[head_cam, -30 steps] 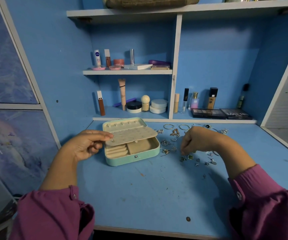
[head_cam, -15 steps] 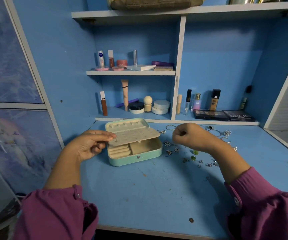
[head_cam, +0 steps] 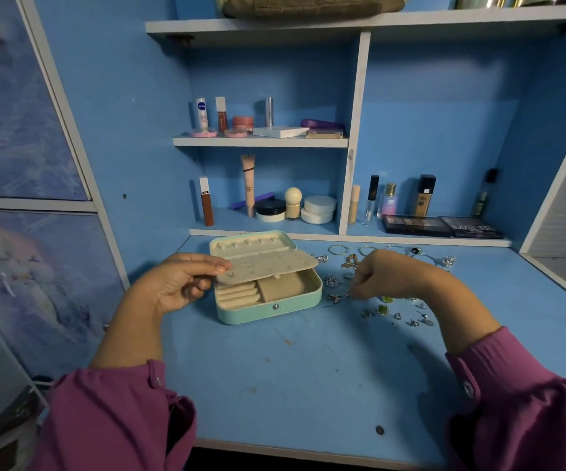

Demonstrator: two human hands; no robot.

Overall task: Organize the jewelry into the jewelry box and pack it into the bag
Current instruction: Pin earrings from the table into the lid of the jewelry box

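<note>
Two hands: both are over the blue desk (head_cam: pixel 308 375), sleeves purple.
Left hand (head_cam: pixel 179 287): fingers are closed on the left edge of the cream panel (head_cam: pixel 268 266), thumb on top and fingers beneath, holding it lifted above the tray.
Right hand (head_cam: pixel 381 273): curled into a loose fist with the fingertips pinched together just right of the box; whether a small piece sits between them I cannot tell.
Jewelry box (head_cam: pixel 268 307): mint green, open, standing on the desk between the hands, its lid leaning back toward the shelves.
Inside the box: ring rolls on the left, a plain square compartment on the right, both cream.
Jewelry (head_cam: pixel 397 314): many small silver pieces and a few green stones are scattered on the desk right of the box, beneath and beyond the right hand.
Hoops (head_cam: pixel 336 249): several thin rings lie in a row near the back edge of the desk.
Shelves (head_cam: pixel 261 141): bottles, tubes, jars and flat palettes stand behind the desk.
</note>
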